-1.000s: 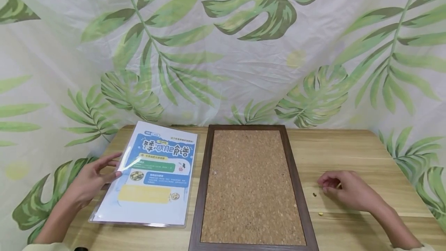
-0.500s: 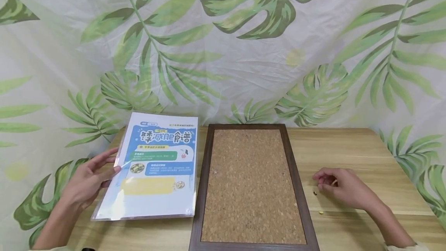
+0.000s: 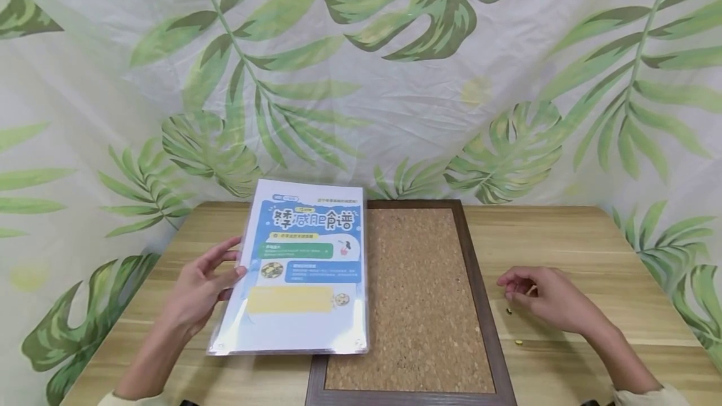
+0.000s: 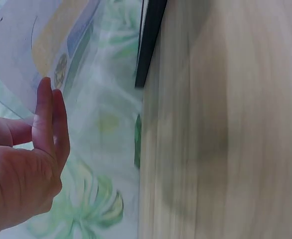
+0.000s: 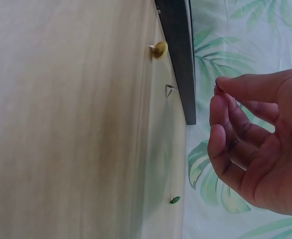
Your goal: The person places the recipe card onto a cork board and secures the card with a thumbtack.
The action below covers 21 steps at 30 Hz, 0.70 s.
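The sheet (image 3: 301, 271) hung tilted over the left side of the corkboard (image 3: 420, 293), its near corner lifted, likely so it could be laid on the cork. The left hand (image 3: 203, 287) held its left edge, fingers nearly straight along the plastic, thumb on the printed side. Right of the board, the right hand (image 3: 549, 299) hovered with fingers loosely curled, seemingly pinching a pin; two more pins (image 3: 509, 312) lay just left of those fingertips on the table (image 3: 564, 237)
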{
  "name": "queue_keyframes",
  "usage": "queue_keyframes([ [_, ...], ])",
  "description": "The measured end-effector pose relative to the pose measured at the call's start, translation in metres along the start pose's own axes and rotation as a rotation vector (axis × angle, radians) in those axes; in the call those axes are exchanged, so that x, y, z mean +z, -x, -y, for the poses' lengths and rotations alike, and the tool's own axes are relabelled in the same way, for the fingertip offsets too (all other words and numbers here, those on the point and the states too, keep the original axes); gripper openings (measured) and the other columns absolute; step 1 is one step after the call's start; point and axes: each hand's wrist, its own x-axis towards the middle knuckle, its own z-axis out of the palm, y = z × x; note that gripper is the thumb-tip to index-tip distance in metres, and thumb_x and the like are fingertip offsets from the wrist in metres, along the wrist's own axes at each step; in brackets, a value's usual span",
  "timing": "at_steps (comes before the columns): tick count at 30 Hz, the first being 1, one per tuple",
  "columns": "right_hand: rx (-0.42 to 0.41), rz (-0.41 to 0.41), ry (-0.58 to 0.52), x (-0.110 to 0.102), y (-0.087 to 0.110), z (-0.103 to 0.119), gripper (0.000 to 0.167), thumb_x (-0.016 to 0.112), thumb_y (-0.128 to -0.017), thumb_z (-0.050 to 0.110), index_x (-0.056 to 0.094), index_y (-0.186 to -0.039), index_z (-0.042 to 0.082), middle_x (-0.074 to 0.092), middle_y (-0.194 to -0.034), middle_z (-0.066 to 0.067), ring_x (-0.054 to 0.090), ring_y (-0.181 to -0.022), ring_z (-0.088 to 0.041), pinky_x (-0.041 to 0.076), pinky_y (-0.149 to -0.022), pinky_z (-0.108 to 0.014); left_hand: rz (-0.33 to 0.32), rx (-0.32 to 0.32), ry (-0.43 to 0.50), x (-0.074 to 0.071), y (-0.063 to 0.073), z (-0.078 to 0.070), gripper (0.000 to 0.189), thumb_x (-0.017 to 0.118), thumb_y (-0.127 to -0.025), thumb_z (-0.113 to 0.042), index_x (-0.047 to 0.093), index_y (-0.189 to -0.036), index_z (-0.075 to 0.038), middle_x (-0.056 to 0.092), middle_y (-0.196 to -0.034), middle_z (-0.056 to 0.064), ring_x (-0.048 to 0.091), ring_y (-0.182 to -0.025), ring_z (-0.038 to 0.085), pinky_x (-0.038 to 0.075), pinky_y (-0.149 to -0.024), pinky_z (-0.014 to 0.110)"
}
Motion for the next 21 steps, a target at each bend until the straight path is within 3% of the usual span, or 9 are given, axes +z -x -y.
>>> queue_keyframes([
  [6, -0.019, 0.009, -0.033, 0.001, -0.005, 0.005, 0.011, 0.075, -0.097, 0.005, 0.078, -0.107, 0.008, 0.072, -0.086, 0.005, 0.063, -0.080, 0.001, 0.057, -0.070, -0.025, 0.004, -0.022, -0.063, 0.032, -0.001, -0.004, 0.069, 0.063, -0.106, -0.001, 0.034, -0.168, -0.008, 0.052, -0.135, 0.009, 0.076, -0.091, 0.008, 0.066, -0.076, 0.031],
  [21, -0.049, 0.021, -0.022, 0.009, -0.023, 0.023, 0.012, 0.073, -0.099, 0.005, 0.078, -0.108, 0.012, 0.071, -0.088, 0.006, 0.062, -0.081, 0.000, 0.057, -0.071, -0.025, 0.050, -0.053, -0.006, 0.091, -0.009, 0.001, 0.065, 0.059, -0.104, 0.005, 0.041, -0.165, -0.010, 0.050, -0.140, 0.023, 0.076, -0.098, 0.021, 0.066, -0.076, 0.034],
])
